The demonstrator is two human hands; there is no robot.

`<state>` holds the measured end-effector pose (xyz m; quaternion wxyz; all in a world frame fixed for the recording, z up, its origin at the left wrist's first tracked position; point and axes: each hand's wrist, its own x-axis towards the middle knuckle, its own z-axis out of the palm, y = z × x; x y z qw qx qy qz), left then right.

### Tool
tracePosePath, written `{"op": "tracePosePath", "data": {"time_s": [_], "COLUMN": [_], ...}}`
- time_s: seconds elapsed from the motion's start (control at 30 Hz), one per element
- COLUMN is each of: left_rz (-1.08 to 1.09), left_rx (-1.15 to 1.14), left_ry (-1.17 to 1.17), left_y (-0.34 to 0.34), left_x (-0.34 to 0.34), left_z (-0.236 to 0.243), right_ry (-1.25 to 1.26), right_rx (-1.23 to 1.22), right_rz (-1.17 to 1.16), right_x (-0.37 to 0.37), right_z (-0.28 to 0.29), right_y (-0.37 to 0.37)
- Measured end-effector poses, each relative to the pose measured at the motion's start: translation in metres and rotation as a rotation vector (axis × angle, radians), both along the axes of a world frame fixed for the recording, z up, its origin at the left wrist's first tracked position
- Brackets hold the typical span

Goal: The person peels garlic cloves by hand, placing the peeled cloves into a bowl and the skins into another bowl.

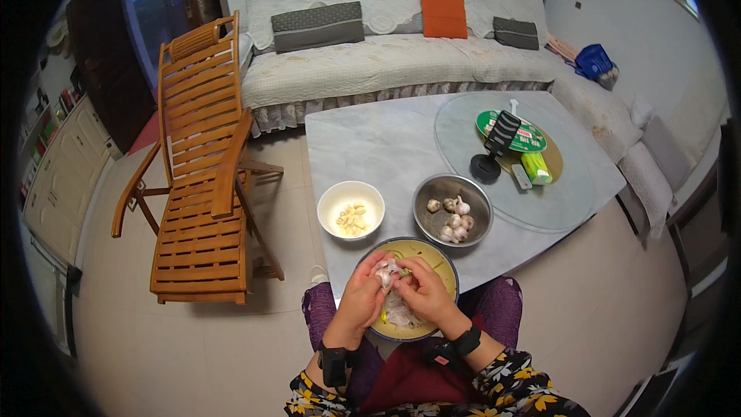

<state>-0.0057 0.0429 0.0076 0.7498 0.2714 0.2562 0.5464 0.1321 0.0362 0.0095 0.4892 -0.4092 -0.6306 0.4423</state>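
Observation:
My left hand [366, 286] is closed round a garlic bulb [384, 276] whose white skin is partly loosened. From the other side my right hand [423, 291] pinches at the bulb's papery skin with its fingertips. Both hands are above a yellow basin [440, 262] with a dark rim, where garlic skins [401, 313] lie in a heap. Beyond the left hand, a white bowl [328, 208] contains peeled garlic cloves [352, 219]. Whole garlic bulbs [461, 206] rest in a steel bowl [480, 233] to its right.
The marble-patterned table [363, 143] bears a round glass turntable [463, 123] with a black stand [502, 135], a green round lid [529, 139] and a tissue pack [536, 168]. A wooden reclining chair [197, 224] stands at the left. A covered sofa [386, 69] lines the back.

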Motion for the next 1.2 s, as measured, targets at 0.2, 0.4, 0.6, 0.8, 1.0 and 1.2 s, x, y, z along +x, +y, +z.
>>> {"op": "tracePosePath", "data": {"time_s": [0.2,0.4,0.6,0.8,1.0,1.2], "left_rz": [-0.071,-0.112,-0.091,-0.037,-0.049,0.132], "left_rx": [0.015,0.052,0.178,0.096,0.103,0.300], "left_ry": [0.076,0.199,0.322,0.350,0.180,0.776], "left_y": [-0.014,-0.031,-0.037,-0.025,-0.036,-0.003], "left_x": [0.016,0.016,0.020,0.005,-0.013,0.010], "left_z": [-0.006,-0.005,-0.010,-0.013,-0.024,-0.068], "right_ry": [-0.257,-0.120,0.206,0.589,0.412,0.041], "right_rx": [0.218,0.070,-0.213,-0.523,-0.430,-0.074], "right_rz": [-0.086,-0.105,-0.011,0.151,0.012,0.138], "right_x": [0.016,0.029,0.030,0.020,0.012,0.029], "right_z": [0.003,-0.008,-0.025,-0.022,0.005,-0.021], "right_y": [-0.010,-0.019,-0.021,-0.015,-0.049,-0.034]}}
